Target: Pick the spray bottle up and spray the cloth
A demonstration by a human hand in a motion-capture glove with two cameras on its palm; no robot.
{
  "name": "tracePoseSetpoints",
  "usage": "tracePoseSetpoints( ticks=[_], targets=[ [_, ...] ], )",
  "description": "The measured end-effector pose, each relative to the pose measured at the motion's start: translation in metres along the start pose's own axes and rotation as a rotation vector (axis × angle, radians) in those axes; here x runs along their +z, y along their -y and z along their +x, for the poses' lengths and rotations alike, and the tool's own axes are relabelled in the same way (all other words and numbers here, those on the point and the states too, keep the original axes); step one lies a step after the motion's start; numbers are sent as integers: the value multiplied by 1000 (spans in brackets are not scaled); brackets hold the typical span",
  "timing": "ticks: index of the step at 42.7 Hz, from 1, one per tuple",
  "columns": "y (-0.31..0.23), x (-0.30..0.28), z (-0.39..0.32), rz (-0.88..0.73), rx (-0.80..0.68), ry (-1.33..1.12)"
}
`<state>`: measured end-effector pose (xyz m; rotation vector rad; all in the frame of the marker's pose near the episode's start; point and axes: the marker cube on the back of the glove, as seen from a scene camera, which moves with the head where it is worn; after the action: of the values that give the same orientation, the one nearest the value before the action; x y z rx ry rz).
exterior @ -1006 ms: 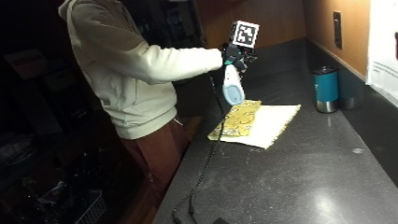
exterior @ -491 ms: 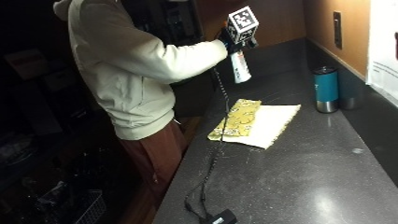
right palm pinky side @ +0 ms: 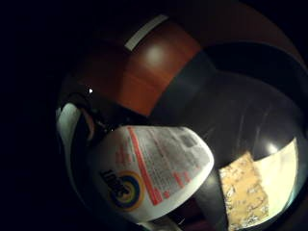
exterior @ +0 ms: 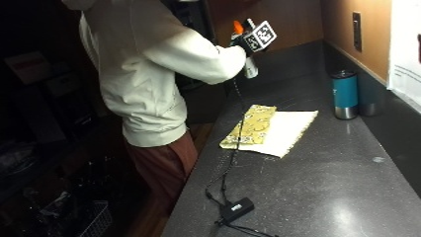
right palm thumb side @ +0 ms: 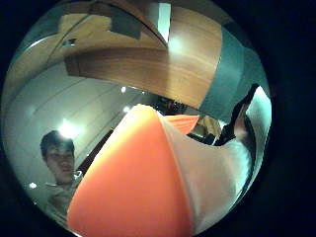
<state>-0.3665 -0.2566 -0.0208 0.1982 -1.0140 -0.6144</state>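
Outside view: gloved right hand (exterior: pixel 244 41) grips white spray bottle with orange top (exterior: pixel 249 66), now lifted higher, further from yellow patterned cloth (exterior: pixel 270 129) on dark counter (exterior: pixel 342 187). Teal cup (exterior: pixel 344 94) nearby.
Little-finger view: bottle label close, cloth below.
Thumb view: orange top fills view. Spraying not yet done.

White spray bottle (exterior: pixel 250 67) aloft; folded yellow-patterned cloth (exterior: pixel 270 130) seemingly flat on counter.

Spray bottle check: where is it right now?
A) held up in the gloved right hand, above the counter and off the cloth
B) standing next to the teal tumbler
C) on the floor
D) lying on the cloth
A: the spray bottle hangs from the gloved right hand, raised clear of the counter; the cloth lies flat below with nothing on it.
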Motion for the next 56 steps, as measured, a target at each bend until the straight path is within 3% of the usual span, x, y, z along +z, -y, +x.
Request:
tracePoseSetpoints(
  ticks=[11, 20, 30, 41, 56],
  targets=[
    [5, 87, 56, -183, 55, 26],
    [-2, 122, 95, -254, 75, -20],
    [5, 147, 120, -262, 100, -42],
    [8, 169, 141, -374, 109, -56],
    [2, 139, 133, -504, 39, -127]
  ],
)
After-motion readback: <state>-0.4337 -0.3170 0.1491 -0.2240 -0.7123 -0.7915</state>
